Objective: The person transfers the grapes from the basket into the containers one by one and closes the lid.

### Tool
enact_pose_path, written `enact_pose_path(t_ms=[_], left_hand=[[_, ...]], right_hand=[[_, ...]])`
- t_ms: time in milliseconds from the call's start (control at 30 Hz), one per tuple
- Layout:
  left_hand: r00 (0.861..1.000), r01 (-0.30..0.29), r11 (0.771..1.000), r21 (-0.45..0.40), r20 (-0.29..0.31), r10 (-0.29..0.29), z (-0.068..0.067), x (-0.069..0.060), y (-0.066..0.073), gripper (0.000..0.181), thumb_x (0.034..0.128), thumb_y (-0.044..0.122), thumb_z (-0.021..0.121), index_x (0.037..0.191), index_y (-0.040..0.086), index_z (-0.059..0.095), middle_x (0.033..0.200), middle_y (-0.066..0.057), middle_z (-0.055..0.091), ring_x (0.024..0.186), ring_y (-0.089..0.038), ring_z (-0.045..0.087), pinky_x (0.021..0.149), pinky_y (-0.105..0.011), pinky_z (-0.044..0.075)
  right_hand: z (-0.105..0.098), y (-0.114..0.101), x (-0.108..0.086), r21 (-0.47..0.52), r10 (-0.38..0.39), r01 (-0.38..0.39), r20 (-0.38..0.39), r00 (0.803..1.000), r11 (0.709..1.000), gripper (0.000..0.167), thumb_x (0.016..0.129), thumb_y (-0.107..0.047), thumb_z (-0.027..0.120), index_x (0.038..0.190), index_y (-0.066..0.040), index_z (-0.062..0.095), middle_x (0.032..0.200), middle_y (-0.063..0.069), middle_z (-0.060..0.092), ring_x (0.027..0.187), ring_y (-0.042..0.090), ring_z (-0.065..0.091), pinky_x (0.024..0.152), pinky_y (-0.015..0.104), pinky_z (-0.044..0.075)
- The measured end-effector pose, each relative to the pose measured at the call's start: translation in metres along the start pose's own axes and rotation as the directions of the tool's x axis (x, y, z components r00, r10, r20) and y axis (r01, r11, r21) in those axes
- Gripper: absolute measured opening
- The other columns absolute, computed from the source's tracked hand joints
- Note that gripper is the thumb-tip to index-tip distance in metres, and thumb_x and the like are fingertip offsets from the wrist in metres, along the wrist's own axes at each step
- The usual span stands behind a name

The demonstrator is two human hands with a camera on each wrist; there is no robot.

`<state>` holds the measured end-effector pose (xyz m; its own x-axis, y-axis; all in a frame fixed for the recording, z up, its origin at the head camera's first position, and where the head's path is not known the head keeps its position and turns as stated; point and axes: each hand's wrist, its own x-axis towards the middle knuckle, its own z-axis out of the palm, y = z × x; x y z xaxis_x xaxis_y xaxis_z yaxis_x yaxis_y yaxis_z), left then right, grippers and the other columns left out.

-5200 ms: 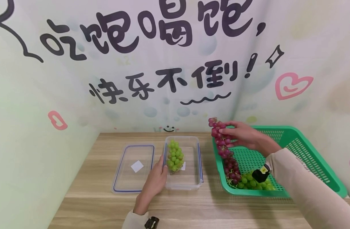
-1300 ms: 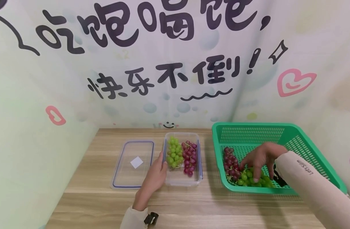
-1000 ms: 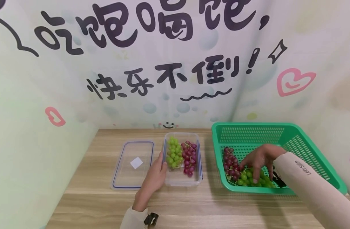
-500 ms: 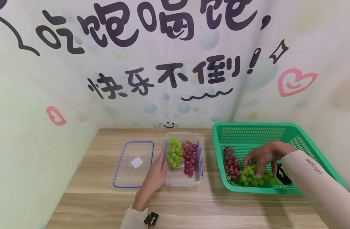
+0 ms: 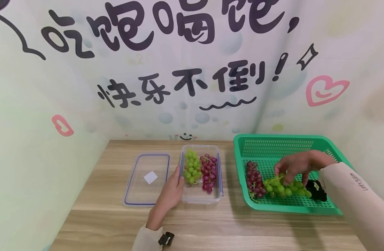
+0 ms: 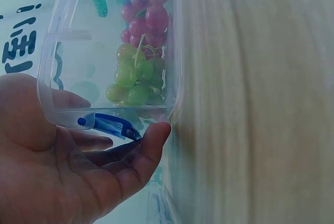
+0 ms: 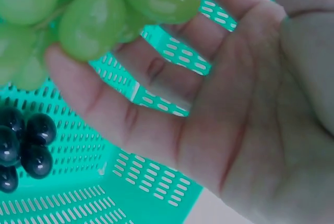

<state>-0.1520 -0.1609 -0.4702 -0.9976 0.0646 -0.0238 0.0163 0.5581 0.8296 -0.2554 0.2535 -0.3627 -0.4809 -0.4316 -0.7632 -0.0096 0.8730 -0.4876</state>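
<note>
In the head view my right hand point(image 5: 297, 167) pinches a bunch of green grapes point(image 5: 281, 188) over the green plastic basket point(image 5: 275, 148). The right wrist view shows green grapes point(image 7: 94, 23) at the fingertips and dark grapes point(image 7: 31, 145) below. A bunch of red grapes point(image 5: 254, 179) lies at the basket's left side. My left hand point(image 5: 172, 190) holds the left wall of a clear plastic food container point(image 5: 199, 199), beside its blue latch point(image 6: 109, 125). Inside it, a green bunch point(image 5: 192, 167) lies left of a red bunch point(image 5: 208, 174).
The container's clear lid point(image 5: 145, 191), blue-edged with a white square on it, lies flat to the left. All stand on a wooden table point(image 5: 198, 226). Behind rises a white printed curtain point(image 5: 160, 118). A black wrist device point(image 5: 316, 191) sits on my right wrist.
A red bunch has gone from my right hand into the container. That hand then took hold of the green bunch and has lifted it slightly, rightward. My left hand stays put.
</note>
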Motion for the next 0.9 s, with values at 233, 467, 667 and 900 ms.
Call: enact_pose_path(t_ms=[233,467,667,900], left_hand=[[1.0,0.001,1.0,-0.006,-0.005,-0.001,0.0,0.0,0.0,0.056,0.1068,0.015,0.034,0.155,-0.006,0.016,0.156,-0.03,0.028,0.143,-0.044,0.03,0.116,-0.057,0.029],[1.0,-0.013,1.0,0.014,-0.01,0.013,0.0,0.001,-0.002,0.055,0.1066,0.014,0.034,0.154,-0.008,0.018,0.154,-0.033,0.031,0.143,-0.044,0.031,0.116,-0.058,0.029],[1.0,-0.011,1.0,0.003,-0.012,0.011,-0.001,0.0,-0.003,0.055,0.1068,0.015,0.035,0.154,-0.007,0.019,0.155,-0.031,0.031,0.142,-0.043,0.032,0.116,-0.058,0.029],[1.0,0.016,1.0,-0.005,0.015,-0.016,-0.003,0.002,-0.002,0.055,0.1073,0.017,0.032,0.156,-0.004,0.017,0.098,-0.019,0.055,0.066,-0.021,0.048,0.06,-0.034,0.046]], right_hand=[[-0.007,-0.001,-0.005,0.046,-0.039,0.042,-0.078,0.996,0.998,0.025,0.086,-0.009,0.069,0.107,-0.009,0.056,0.103,0.008,0.055,0.076,0.017,0.049,0.055,0.03,0.052],[-0.016,-0.006,-0.009,0.089,-0.13,0.142,-0.124,0.984,0.986,0.02,0.091,-0.011,0.064,0.107,-0.004,0.052,0.093,0.008,0.054,0.072,0.017,0.052,0.057,0.033,0.053],[-0.02,-0.011,-0.008,0.117,-0.224,0.242,-0.144,0.964,0.963,0.022,0.093,-0.012,0.064,0.111,-0.002,0.055,0.099,0.013,0.062,0.08,0.021,0.06,0.063,0.038,0.057],[-0.02,-0.026,-0.004,0.168,-0.282,0.317,-0.201,0.938,0.933,0.028,0.096,-0.017,0.063,0.118,-0.001,0.054,0.109,0.017,0.061,0.081,0.026,0.064,0.069,0.041,0.058]])
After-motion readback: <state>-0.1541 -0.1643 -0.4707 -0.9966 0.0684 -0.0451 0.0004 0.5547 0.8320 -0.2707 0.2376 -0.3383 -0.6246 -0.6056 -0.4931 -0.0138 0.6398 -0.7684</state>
